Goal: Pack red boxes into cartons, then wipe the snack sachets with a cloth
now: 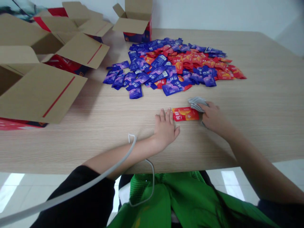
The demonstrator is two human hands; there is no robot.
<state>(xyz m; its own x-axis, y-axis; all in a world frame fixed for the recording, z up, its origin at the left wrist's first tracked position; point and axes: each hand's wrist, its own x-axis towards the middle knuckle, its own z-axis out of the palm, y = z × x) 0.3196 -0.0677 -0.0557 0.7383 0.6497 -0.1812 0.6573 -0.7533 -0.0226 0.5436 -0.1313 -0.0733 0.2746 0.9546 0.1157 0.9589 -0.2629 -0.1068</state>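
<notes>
Red sachet toward the tabletop's front edge is best pinned by the open left hand while the right hand, gripping a grey folded wad, presses gently.

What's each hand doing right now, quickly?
Left hand: open, palm down, at the left end of the red packet.
Right hand: closed, holding a grey cloth-like wad.

Open cartons and heaped sachets suggest a workroom.
</notes>
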